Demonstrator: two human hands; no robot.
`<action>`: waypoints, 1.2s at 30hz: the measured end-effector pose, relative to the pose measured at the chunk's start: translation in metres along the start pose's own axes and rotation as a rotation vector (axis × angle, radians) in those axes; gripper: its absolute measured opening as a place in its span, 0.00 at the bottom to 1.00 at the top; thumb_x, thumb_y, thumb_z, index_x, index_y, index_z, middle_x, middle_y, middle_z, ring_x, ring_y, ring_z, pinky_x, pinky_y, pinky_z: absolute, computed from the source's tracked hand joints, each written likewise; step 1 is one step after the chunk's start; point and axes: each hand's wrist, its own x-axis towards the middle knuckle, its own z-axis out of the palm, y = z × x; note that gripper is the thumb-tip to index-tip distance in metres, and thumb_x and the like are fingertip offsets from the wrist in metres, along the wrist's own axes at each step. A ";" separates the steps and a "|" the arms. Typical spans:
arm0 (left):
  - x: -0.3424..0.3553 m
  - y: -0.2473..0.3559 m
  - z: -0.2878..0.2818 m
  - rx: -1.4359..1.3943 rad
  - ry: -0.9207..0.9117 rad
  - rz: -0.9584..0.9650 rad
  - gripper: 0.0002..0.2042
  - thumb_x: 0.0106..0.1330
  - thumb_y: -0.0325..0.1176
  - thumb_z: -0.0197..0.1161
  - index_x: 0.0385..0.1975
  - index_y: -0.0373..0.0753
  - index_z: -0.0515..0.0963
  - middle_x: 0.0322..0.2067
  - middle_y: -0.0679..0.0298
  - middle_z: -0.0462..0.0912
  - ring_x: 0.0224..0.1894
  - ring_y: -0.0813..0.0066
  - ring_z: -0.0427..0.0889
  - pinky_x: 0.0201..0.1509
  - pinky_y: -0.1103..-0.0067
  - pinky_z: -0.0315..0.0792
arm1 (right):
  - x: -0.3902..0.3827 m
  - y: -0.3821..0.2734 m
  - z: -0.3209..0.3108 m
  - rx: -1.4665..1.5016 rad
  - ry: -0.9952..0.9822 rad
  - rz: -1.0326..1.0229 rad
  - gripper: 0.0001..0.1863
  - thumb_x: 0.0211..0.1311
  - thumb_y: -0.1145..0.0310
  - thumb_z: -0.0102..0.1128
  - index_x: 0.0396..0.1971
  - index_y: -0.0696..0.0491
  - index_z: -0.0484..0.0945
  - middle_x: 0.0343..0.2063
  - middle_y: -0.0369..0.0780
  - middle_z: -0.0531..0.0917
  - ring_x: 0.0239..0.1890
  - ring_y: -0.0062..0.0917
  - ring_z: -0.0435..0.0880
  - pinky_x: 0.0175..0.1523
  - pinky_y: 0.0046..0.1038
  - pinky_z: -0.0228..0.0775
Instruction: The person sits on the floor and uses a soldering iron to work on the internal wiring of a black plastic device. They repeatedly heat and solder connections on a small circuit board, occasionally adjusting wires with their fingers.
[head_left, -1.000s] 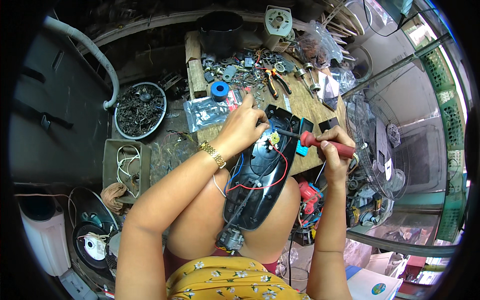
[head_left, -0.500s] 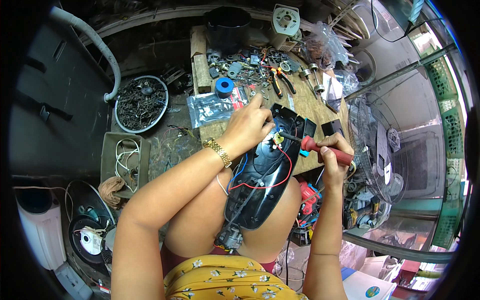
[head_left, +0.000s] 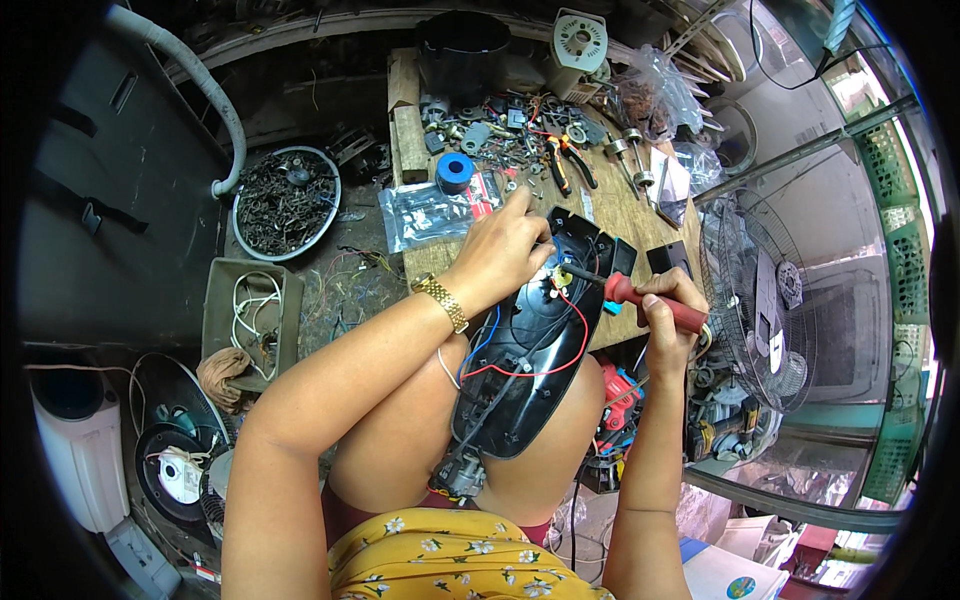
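A black elongated plastic housing [head_left: 505,425] lies across my thighs, its hollow side up, with red, blue and white wires inside. My right hand [head_left: 672,312] is wrapped round the red handle of a soldering iron [head_left: 622,290]. The iron's dark tip reaches a small yellowish part [head_left: 562,277] near the housing's far end. Beside that tip, the fingers of my left hand [head_left: 508,250] are pinched together; what they hold is hidden. A grey motor-like part [head_left: 465,477] hangs from the housing's near end on a dark cable.
On the wooden bench [head_left: 625,215] are blue tape [head_left: 454,172], a plastic packet [head_left: 425,215], orange-black pliers [head_left: 571,165] and scattered metal parts. A wire fan guard [head_left: 745,345] stands right. A basin of scraps [head_left: 285,205] and a bin [head_left: 225,310] sit left.
The view has shifted slightly. Both hands and the soldering iron keep nearly the same place, and a pale haze now shows near the iron's tip.
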 end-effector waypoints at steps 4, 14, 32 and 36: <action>0.000 -0.001 0.000 0.004 0.013 0.007 0.08 0.56 0.33 0.69 0.28 0.35 0.80 0.39 0.55 0.73 0.40 0.55 0.79 0.43 0.66 0.73 | 0.000 -0.001 0.001 -0.002 0.002 0.007 0.08 0.48 0.71 0.56 0.20 0.61 0.76 0.15 0.37 0.74 0.15 0.17 0.70 0.23 0.22 0.60; 0.000 0.002 -0.001 0.019 0.012 0.019 0.08 0.55 0.33 0.69 0.27 0.36 0.80 0.38 0.55 0.72 0.38 0.54 0.79 0.41 0.64 0.73 | 0.000 0.001 0.002 0.002 0.013 0.009 0.09 0.49 0.69 0.57 0.20 0.61 0.76 0.15 0.37 0.74 0.16 0.17 0.70 0.24 0.22 0.59; -0.002 0.005 -0.002 0.104 0.010 0.029 0.08 0.55 0.36 0.69 0.27 0.38 0.81 0.37 0.59 0.73 0.38 0.59 0.80 0.40 0.64 0.71 | -0.001 0.000 0.001 -0.007 0.006 0.021 0.07 0.48 0.71 0.55 0.20 0.61 0.75 0.15 0.37 0.75 0.16 0.18 0.70 0.23 0.22 0.60; -0.002 0.006 -0.002 0.115 0.000 0.024 0.08 0.55 0.36 0.69 0.27 0.39 0.81 0.37 0.59 0.73 0.38 0.60 0.80 0.40 0.64 0.70 | 0.000 -0.001 0.002 -0.013 0.012 0.021 0.07 0.48 0.72 0.55 0.20 0.61 0.75 0.15 0.37 0.75 0.16 0.18 0.70 0.24 0.22 0.60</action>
